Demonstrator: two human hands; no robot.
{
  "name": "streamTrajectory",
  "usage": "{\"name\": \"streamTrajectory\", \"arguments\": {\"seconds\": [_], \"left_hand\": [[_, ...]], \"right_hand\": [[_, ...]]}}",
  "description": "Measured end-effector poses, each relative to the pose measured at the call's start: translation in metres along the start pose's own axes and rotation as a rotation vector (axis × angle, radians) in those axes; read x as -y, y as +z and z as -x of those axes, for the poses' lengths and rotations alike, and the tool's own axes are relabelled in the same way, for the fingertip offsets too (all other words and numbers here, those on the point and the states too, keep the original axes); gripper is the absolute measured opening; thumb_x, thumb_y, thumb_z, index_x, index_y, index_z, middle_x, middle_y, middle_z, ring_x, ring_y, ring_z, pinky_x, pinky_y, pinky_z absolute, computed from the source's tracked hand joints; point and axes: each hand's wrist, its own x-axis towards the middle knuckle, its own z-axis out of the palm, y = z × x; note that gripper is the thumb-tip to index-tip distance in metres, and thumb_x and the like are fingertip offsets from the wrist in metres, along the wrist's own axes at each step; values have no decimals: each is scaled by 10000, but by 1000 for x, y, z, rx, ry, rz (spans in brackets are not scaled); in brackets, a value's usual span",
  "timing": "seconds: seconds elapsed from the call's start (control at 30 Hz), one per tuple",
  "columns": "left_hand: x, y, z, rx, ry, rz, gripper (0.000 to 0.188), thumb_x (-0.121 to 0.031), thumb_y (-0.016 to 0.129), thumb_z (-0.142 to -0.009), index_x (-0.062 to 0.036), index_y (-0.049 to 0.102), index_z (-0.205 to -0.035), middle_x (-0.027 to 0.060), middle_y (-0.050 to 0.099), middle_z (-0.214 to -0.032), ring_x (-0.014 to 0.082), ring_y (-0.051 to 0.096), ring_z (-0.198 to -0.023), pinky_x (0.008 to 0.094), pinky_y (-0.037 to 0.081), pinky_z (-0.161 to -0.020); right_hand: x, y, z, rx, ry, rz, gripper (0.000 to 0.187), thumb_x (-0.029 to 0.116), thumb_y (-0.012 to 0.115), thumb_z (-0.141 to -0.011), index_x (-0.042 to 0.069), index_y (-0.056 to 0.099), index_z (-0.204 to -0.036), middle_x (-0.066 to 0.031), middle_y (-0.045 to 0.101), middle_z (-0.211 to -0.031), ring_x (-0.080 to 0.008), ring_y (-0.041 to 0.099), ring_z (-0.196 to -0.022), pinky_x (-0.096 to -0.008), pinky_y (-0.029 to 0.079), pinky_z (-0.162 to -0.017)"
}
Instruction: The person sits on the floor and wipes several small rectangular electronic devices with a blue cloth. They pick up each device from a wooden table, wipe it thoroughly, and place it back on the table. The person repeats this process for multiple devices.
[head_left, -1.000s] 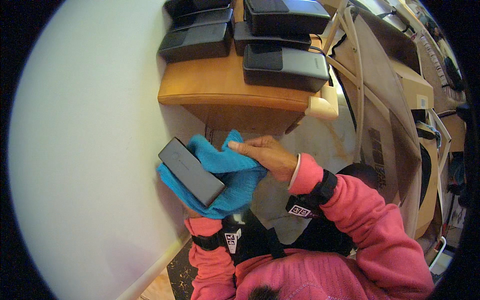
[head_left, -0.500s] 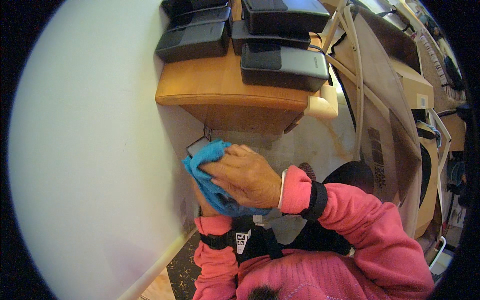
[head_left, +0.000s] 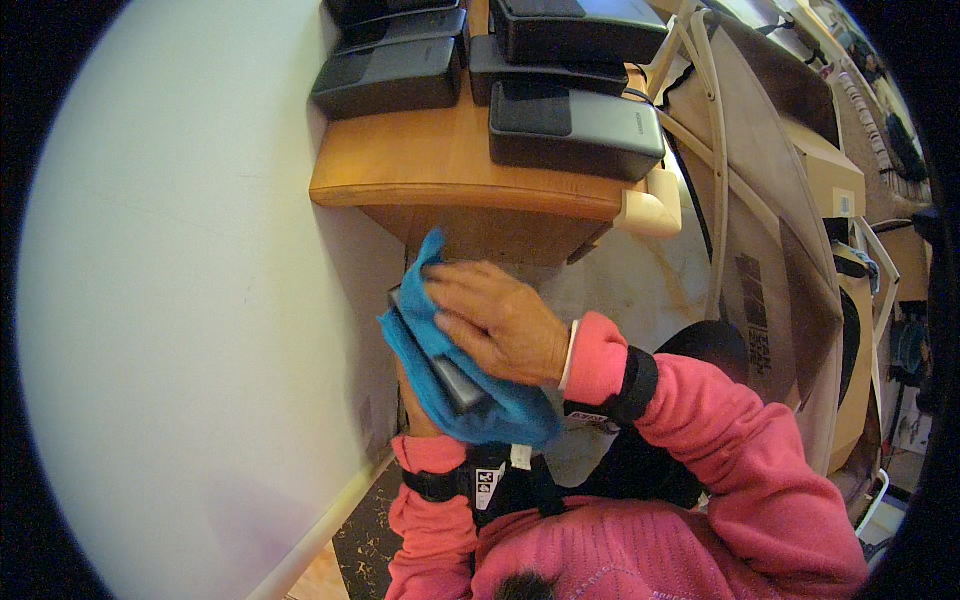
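In front of the wooden furniture, a blue cloth (head_left: 510,405) is draped around a dark grey box-shaped device (head_left: 458,382), of which only a strip and one corner show. My right hand (head_left: 500,322) presses a fold of the cloth against the device's upper side, its fingers bent over the fabric. Beneath the bundle is my left hand (head_left: 416,418), bearing the device from below. The cloth and device hide its fingers; just the wrist side shows. A white tag (head_left: 521,457) hangs from the cloth's lower edge.
Several similar dark grey devices (head_left: 575,130) stand on a wooden top (head_left: 400,160), some stacked. Its right corner wears a cream guard (head_left: 652,208). A white wall (head_left: 180,280) closes the left side. To the right are a brown fabric hamper (head_left: 770,250) and cardboard boxes (head_left: 835,185).
My right hand has shifted slightly up with the cloth, whose upper corner now points upward. The cloth has opened across the device, showing more of its grey surface.
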Motion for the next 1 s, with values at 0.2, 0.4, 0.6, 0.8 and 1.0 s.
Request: {"name": "streamTrajectory", "arguments": {"seconds": [0.2,0.4,0.6,0.8,1.0], "left_hand": [[8,-31,3,94,82,-685,290,-243,501,-932,-88,506,-1176,95,574,-1151,217,567,-1015,363,465,-881],[15,-24,-1,5,228,-683,356,-251,514,-932,-75,476,-1238,96,531,-1221,214,532,-1079,366,437,-931],[0,2,0,37,-202,71,376,-293,396,-985,-63,458,-1276,100,557,-1171,221,561,-1026,357,472,-904],[-11,9,2,-9,-173,97,427,-400,363,-993,-88,493,-1255,82,573,-1145,190,569,-999,334,482,-875],[-8,-13,-4,-63,134,-433,278,-251,396,-985,-78,502,-1175,66,574,-1076,163,558,-981,336,488,-848]], "right_hand": [[28,2,19,189,-139,-19,364,155,634,-784,65,565,-1129,-130,548,-1218,-330,497,-1158,-449,405,-951],[18,6,11,119,-153,93,349,215,624,-819,64,562,-1127,-151,543,-1222,-340,488,-1166,-438,399,-967],[-6,-2,-9,5,148,64,290,224,563,-889,36,573,-1109,-207,584,-1140,-389,531,-1095,-451,430,-937],[-2,-8,3,61,202,-13,301,222,559,-888,25,572,-1114,-214,572,-1168,-396,529,-1100,-441,441,-925],[26,6,25,109,-78,50,348,151,635,-807,59,568,-1136,-167,526,-1265,-367,478,-1201,-457,400,-984]]}}
